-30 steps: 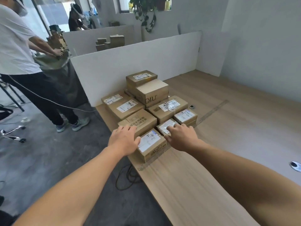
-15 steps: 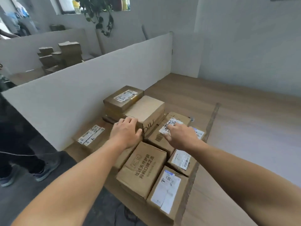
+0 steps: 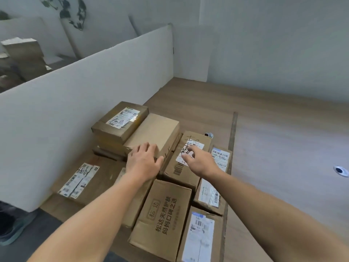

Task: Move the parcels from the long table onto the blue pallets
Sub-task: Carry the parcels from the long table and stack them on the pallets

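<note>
Now | left hand [image 3: 144,163] flat on plain parcel [image 3: 156,129], fingers loose | right hand [image 3: 201,162] spread above scribbled-label parcel [image 3: 195,139], holding nothing

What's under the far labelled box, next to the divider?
A second box sits beneath the labelled box, with the edge of a flat parcel lower down. Their tops and right ends are covered.

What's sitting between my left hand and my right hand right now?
In the head view: the near corner of the plain box, where the left hand rests, then the left part of the parcel with the scribbled label under the right hand.
</note>
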